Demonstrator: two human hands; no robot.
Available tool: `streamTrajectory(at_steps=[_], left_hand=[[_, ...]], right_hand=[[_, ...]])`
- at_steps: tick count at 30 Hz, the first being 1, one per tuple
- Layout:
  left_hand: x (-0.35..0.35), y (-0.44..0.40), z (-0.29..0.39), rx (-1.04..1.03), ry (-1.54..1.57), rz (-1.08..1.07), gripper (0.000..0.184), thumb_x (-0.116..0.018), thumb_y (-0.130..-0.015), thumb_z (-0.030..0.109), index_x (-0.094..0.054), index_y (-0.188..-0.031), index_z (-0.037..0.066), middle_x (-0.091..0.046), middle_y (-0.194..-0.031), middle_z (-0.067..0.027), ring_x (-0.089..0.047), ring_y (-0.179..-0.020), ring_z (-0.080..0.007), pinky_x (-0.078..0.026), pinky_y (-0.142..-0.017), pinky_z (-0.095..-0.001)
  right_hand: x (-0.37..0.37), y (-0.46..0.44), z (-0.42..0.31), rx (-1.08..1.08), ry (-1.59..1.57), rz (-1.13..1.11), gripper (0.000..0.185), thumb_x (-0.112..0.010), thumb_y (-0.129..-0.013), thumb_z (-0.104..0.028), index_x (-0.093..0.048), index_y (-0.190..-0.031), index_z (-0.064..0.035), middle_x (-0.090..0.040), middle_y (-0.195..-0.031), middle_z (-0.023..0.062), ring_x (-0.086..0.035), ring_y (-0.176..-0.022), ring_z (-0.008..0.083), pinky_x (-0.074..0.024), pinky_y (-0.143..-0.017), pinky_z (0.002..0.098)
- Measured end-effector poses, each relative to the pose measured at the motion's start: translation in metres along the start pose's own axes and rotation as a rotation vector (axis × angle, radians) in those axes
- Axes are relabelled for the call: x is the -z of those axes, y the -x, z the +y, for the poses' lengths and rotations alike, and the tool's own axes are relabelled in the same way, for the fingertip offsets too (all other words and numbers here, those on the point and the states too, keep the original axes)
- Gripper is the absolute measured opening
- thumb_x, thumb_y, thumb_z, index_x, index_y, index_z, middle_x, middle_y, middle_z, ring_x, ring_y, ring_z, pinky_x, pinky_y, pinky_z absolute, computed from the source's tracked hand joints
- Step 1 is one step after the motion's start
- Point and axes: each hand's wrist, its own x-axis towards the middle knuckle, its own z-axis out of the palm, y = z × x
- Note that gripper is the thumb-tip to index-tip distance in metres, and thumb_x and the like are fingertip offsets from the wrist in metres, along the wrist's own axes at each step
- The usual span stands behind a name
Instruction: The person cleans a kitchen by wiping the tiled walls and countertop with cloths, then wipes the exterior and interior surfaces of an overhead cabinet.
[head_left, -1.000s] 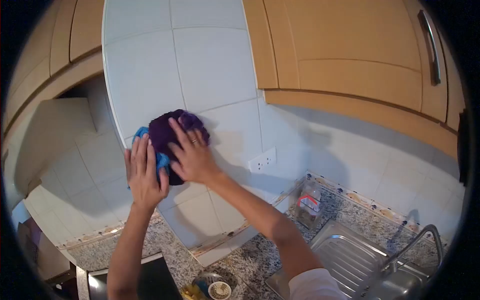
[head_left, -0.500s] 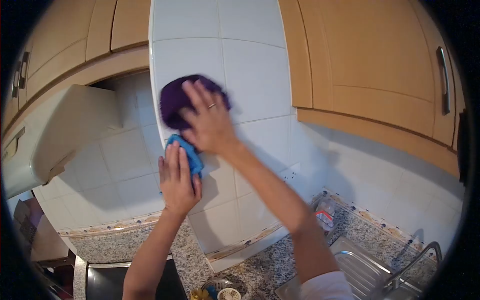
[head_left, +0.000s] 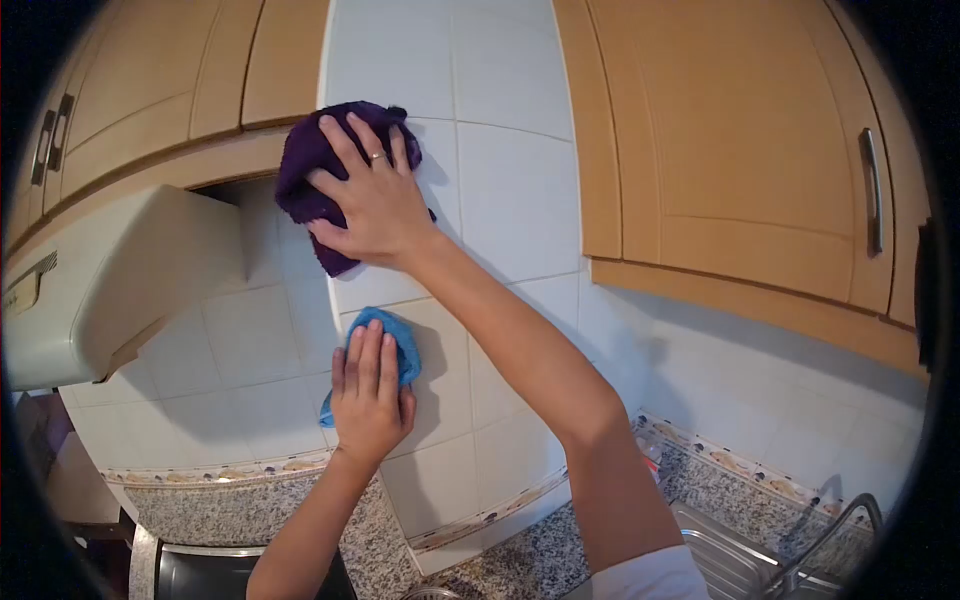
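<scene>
My right hand [head_left: 375, 205], with a ring on one finger, presses a dark purple cloth [head_left: 305, 165] against the white tiled wall [head_left: 510, 190]. Its fingers are spread over the cloth, which wraps past the tiled column's left edge. Lower down, my left hand [head_left: 370, 395] holds a blue cloth [head_left: 405, 350] flat against the same column. The left fingers lie close together on top of it, and a corner of the blue cloth shows beside the wrist. Both cloths are partly covered by my hands.
A range hood [head_left: 140, 285] juts out at left beneath wooden cabinets [head_left: 130, 80]. Another wooden cabinet [head_left: 740, 130] hangs at right. Below are a granite counter [head_left: 240, 515], a dark hob [head_left: 210, 575], a steel sink [head_left: 715, 550] and a curved faucet [head_left: 865, 500].
My right hand has moved the purple cloth up and left, onto the column's edge. The blue cloth stays at about the same place on the wall under my left hand. The view has shifted slightly.
</scene>
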Motion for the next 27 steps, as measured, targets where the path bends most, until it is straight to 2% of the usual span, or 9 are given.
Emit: streamTrajectory(at_steps=[3, 5, 7, 9, 13, 16, 19, 24, 27], left_hand=[[-0.002, 0.001, 0.002, -0.002, -0.013, -0.002, 0.065, -0.053, -0.07, 0.013, -0.037, -0.13, -0.005, -0.036, -0.138, -0.0237, -0.036, -0.127, -0.0413, -0.023, -0.103, -0.0578], [-0.003, 0.003, 0.002, 0.017, -0.027, 0.008, 0.065, -0.054, -0.069, 0.012, -0.037, -0.13, -0.004, -0.037, -0.138, -0.0227, -0.036, -0.127, -0.0407, -0.023, -0.103, -0.0584], [-0.003, 0.004, 0.003, 0.022, -0.026, 0.014, 0.066, -0.054, -0.069, 0.012, -0.038, -0.131, -0.003, -0.037, -0.138, -0.0216, -0.036, -0.127, -0.04, -0.023, -0.103, -0.0589], [-0.003, 0.004, 0.004, 0.036, -0.016, 0.014, 0.066, -0.054, -0.068, 0.012, -0.038, -0.131, -0.003, -0.037, -0.138, -0.021, -0.036, -0.127, -0.0394, -0.022, -0.103, -0.0591], [-0.003, 0.005, 0.002, 0.029, -0.03, 0.011, 0.066, -0.054, -0.068, 0.012, -0.039, -0.13, -0.003, -0.037, -0.138, -0.0211, -0.037, -0.127, -0.0395, -0.022, -0.103, -0.0592], [-0.003, 0.004, 0.002, 0.028, -0.072, 0.041, 0.064, -0.056, -0.067, 0.016, -0.043, -0.127, -0.002, -0.041, -0.136, -0.0195, -0.042, -0.124, -0.0361, -0.029, -0.099, -0.0574], [-0.002, 0.004, 0.003, 0.035, -0.009, 0.001, 0.066, -0.055, -0.067, 0.014, -0.039, -0.128, -0.004, -0.038, -0.137, -0.0225, -0.038, -0.125, -0.0402, -0.026, -0.1, -0.0589], [0.002, 0.002, 0.001, -0.002, 0.003, -0.017, 0.067, -0.058, -0.066, 0.017, -0.041, -0.127, -0.005, -0.039, -0.136, -0.0229, -0.04, -0.124, -0.0399, -0.031, -0.1, -0.0531], [0.003, 0.003, -0.001, -0.01, 0.024, -0.049, 0.065, -0.058, -0.067, 0.017, -0.043, -0.125, -0.005, -0.04, -0.135, -0.0229, -0.04, -0.123, -0.0391, -0.031, -0.1, -0.0519]], right_hand=[[0.008, -0.009, 0.045, 0.085, 0.037, -0.017, 0.046, -0.062, -0.067, -0.042, -0.063, -0.101, -0.0118, -0.033, -0.142, 0.0133, -0.027, -0.13, 0.036, -0.0183, -0.102, 0.0645], [0.025, -0.009, 0.109, -0.108, 0.125, 0.129, 0.044, -0.06, -0.071, -0.039, -0.064, -0.1, -0.0062, -0.037, -0.137, 0.0169, -0.034, -0.124, 0.0375, -0.0275, -0.099, 0.0591], [0.042, 0.015, 0.172, -0.507, 0.287, 0.159, 0.046, -0.051, -0.085, -0.037, -0.058, -0.112, -0.001, -0.037, -0.134, 0.0239, -0.035, -0.123, 0.0402, -0.0292, -0.1, 0.0533], [0.059, 0.058, 0.21, -0.557, 0.261, 0.108, 0.05, -0.046, -0.089, -0.038, -0.051, -0.121, 0.0015, -0.035, -0.135, 0.0259, -0.032, -0.125, 0.0403, -0.0277, -0.101, 0.0534], [0.045, 0.071, 0.14, -0.71, 0.453, 0.175, 0.054, -0.043, -0.091, -0.037, -0.048, -0.121, 0.0069, -0.034, -0.134, 0.0281, -0.03, -0.127, 0.0413, -0.0262, -0.1, 0.0558], [0.034, 0.094, 0.07, -0.655, 0.42, 0.069, 0.056, -0.047, -0.088, -0.04, -0.051, -0.118, 0.0076, -0.026, -0.138, 0.0317, -0.023, -0.129, 0.0453, -0.0221, -0.099, 0.061], [0.04, 0.078, 0.013, -0.423, 0.211, -0.09, 0.056, -0.055, -0.082, -0.042, -0.055, -0.115, 0.0027, -0.017, -0.144, 0.0282, -0.013, -0.133, 0.0449, -0.0159, -0.1, 0.0644], [0.005, -0.031, 0.02, -0.154, 0.054, 0.032, 0.04, -0.053, -0.085, -0.037, -0.059, -0.115, -0.0124, -0.026, -0.144, 0.0154, -0.021, -0.133, 0.0377, -0.0165, -0.101, 0.0649], [-0.019, -0.104, 0.046, -0.125, 0.028, 0.133, 0.038, -0.052, -0.085, -0.037, -0.061, -0.111, -0.0104, -0.033, -0.141, 0.0152, -0.028, -0.131, 0.036, -0.0179, -0.104, 0.0604]])
